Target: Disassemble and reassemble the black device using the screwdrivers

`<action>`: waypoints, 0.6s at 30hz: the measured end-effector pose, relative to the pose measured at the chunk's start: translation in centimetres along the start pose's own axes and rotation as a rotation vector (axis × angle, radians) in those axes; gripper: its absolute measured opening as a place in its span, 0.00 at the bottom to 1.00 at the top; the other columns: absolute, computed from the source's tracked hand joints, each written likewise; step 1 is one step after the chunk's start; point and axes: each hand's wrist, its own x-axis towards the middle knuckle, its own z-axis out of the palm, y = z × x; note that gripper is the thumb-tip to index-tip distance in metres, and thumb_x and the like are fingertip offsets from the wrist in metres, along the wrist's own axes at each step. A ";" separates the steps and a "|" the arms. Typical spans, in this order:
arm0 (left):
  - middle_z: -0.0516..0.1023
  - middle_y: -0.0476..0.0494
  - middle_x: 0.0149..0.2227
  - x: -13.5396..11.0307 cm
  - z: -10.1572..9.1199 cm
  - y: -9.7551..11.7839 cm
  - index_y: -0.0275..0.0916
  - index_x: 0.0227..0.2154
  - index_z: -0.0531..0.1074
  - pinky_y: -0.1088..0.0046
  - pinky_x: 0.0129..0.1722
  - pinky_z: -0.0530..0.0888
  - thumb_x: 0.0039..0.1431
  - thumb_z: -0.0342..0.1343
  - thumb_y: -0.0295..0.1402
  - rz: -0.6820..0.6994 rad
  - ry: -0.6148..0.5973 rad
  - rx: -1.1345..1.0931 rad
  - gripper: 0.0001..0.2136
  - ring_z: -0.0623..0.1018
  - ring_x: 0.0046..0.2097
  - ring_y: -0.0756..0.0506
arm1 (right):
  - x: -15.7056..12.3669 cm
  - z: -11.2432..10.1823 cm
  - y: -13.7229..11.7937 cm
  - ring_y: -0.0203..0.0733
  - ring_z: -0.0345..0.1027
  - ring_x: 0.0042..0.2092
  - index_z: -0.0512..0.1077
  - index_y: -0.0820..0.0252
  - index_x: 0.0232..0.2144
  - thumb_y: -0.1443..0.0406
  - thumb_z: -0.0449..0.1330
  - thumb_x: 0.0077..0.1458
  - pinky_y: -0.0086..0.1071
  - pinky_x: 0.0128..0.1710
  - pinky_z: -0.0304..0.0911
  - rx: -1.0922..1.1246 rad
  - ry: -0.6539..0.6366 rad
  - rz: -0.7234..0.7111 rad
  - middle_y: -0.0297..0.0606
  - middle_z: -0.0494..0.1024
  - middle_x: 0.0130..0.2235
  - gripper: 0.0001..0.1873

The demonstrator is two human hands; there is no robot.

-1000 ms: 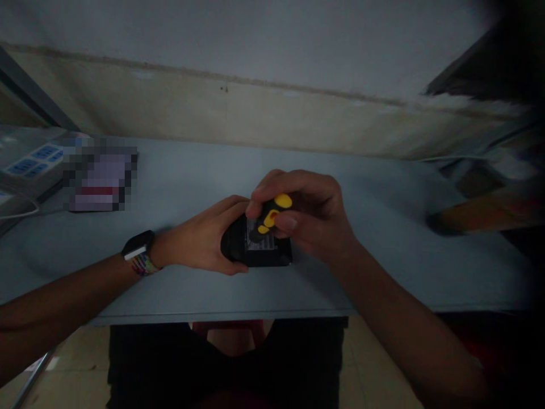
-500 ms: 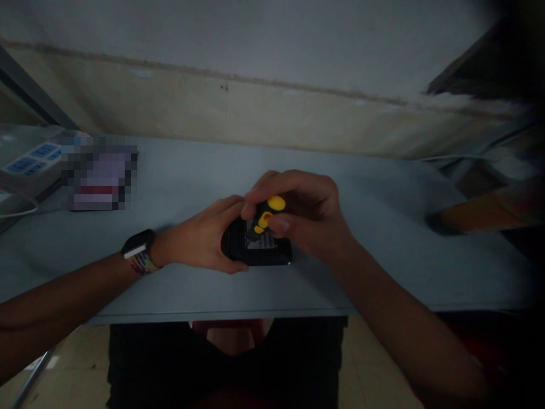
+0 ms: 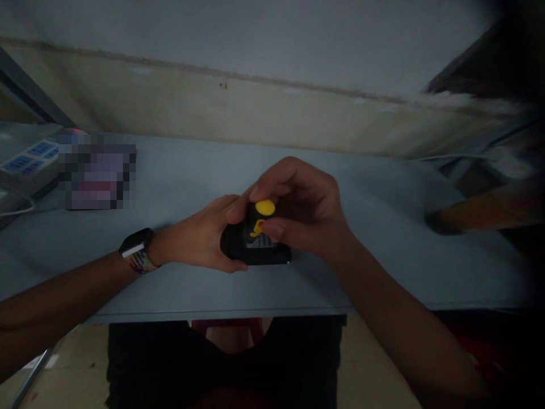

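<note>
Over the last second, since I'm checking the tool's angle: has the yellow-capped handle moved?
Yes. The handle, gripped by the right hand, has swung its yellow top left, toward the left hand, against the black device, which stayed put on the table.

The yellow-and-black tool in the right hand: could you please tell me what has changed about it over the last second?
The right hand has swung the yellow-and-black tool from leaning right to nearly upright, its yellow cap shifting left; its fingers keep their grip. The left hand still steadies the black device in the same spot on the table.
</note>
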 end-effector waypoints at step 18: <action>0.78 0.38 0.55 -0.1 -0.3 0.4 0.46 0.60 0.67 0.52 0.57 0.79 0.51 0.73 0.51 -0.016 0.001 -0.018 0.37 0.80 0.56 0.34 | 0.2 0.6 -1.2 0.36 0.80 0.35 0.70 0.55 0.42 0.68 0.79 0.47 0.27 0.35 0.75 0.091 -0.002 0.020 0.30 0.83 0.35 0.25</action>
